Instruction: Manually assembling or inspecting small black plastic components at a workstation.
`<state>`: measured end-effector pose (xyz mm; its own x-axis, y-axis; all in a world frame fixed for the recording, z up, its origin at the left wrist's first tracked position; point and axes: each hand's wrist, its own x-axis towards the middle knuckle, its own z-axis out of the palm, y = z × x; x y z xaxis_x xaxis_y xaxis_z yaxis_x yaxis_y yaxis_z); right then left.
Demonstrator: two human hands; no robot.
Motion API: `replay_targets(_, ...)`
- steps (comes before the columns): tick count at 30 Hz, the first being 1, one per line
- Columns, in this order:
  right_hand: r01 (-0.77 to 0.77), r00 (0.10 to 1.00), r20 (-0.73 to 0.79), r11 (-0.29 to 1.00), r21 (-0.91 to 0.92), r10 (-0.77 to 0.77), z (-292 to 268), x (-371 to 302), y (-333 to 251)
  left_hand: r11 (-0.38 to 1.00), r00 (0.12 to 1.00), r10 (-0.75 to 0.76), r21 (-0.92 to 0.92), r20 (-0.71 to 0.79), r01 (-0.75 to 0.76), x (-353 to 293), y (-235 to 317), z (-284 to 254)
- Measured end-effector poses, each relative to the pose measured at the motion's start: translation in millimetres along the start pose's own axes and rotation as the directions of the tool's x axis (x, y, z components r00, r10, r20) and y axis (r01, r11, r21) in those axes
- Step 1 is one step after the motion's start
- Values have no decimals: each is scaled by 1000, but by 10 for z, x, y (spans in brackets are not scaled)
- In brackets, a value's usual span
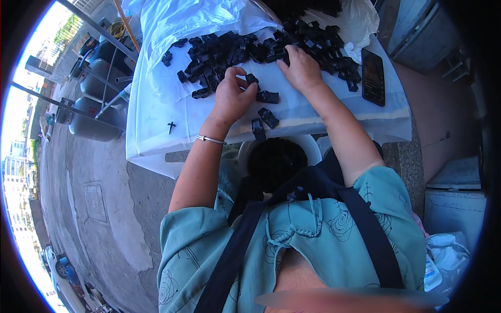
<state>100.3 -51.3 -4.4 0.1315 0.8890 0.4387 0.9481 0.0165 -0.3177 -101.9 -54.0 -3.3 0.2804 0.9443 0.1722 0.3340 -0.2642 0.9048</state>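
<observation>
A loose pile of small black plastic parts (224,49) spreads over the far half of the white-covered table (177,112). My left hand (233,96) is at the pile's near edge, thumb and fingers closed round one black plastic part (251,79). To its right, my right hand (302,70) reaches into the pile. Its thumb and forefinger close on another black part, mostly lost among its neighbours. Close to my left hand lie separate black parts (269,118), one of them a curved piece (258,129) at the table's front edge.
A white bucket (316,151) with dark contents stands below the front edge. On the table are a black phone (372,78) at the right, crumpled clear plastic (209,18) at the back, and a tiny black cross-shaped piece (171,127). Grey gas cylinders (96,119) stand left of it.
</observation>
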Motion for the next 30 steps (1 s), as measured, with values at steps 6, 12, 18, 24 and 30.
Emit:
replay_targets(6,433,901,-43,895,108,-431,-162,-383,31,836,999,40,547,30,-50,-146,136,-194)
replay_targets(12,392,919,-100,872,291,-380,-222,-515,75,808,938,317,479,138,-344,-94,-27,-319)
replay_targets(18,340,935,-27,873,351,-354,-292,-572,-31,723,860,465,471,209,-506,-90,-67,-175)
replay_targets(24,256,950,10,798,545,-312,-297,-530,-50,868,920,346,309,183,-388,-207,-92,-72)
replay_targets(30,352,896,-29,668,655,-444,-164,-611,-307,948,953,267,137,139,-286,-229,-153,-56)
